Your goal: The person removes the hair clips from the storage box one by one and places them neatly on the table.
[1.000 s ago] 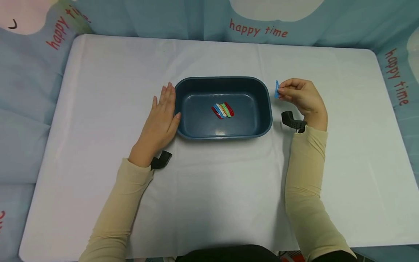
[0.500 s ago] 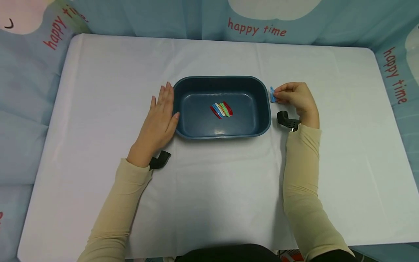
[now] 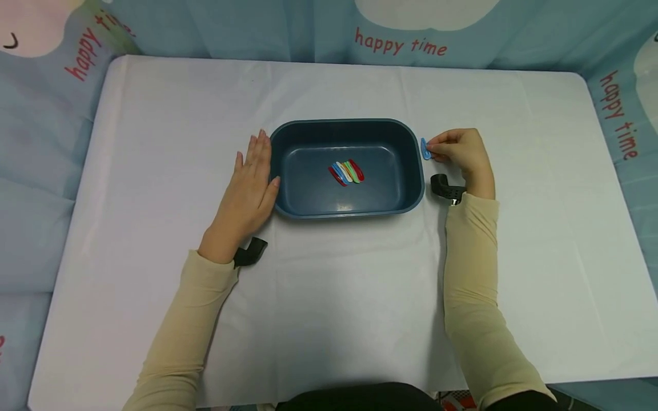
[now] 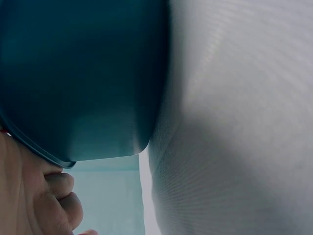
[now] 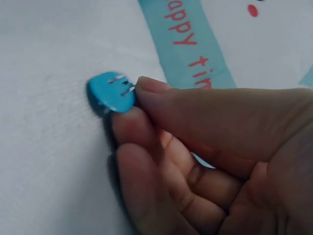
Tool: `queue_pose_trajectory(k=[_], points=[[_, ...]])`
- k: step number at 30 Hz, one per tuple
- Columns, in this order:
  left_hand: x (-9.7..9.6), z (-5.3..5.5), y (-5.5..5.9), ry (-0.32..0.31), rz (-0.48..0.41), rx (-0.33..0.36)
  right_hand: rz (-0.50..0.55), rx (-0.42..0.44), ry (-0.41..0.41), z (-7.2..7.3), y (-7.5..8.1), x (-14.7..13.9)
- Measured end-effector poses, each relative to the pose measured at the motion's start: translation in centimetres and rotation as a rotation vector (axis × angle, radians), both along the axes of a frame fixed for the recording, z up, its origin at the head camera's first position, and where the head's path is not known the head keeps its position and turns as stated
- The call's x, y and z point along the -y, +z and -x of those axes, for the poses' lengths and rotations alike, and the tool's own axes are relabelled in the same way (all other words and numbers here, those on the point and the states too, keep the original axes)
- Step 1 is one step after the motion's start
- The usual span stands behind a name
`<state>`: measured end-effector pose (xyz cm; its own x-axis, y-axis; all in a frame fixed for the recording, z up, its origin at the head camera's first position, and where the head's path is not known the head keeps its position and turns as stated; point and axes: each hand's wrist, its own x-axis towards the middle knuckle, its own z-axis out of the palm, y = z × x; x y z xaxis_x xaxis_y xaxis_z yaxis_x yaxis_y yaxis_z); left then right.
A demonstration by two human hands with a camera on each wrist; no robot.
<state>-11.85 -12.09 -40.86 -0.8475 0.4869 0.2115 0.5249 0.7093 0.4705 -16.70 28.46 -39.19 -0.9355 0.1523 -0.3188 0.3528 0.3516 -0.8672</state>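
Nearer the dark blue basin (image 3: 300,191) than a second ago, our right hand (image 3: 462,153) is pinching a glossy blue clip (image 5: 103,92) with silvery metal bits, just outside the basin's right end. Our left hand (image 3: 245,194) is resting straight-fingered against the opposite end. Inside, slanting red, blue, white, yellow and green clips (image 3: 346,172) are lying together.

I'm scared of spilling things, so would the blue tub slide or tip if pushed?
The tub would probably slide rather than tip, because it sits flat and wide. Its crisp, even shape suggests it's stiff. Colourful pieces inside might slip, as it looks shiny.
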Motion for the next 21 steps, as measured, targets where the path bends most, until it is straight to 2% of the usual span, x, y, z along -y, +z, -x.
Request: queue_pose_trajectory(k=[16,21], points=[[-0.06,-0.03,0.11,0.004,0.001,0.009,-0.124,0.013,-0.020,0.20,-0.08,0.18],[-0.06,-0.01,0.02,0.003,0.000,0.003,-0.120,0.010,-0.022,0.12,-0.05,0.13]])
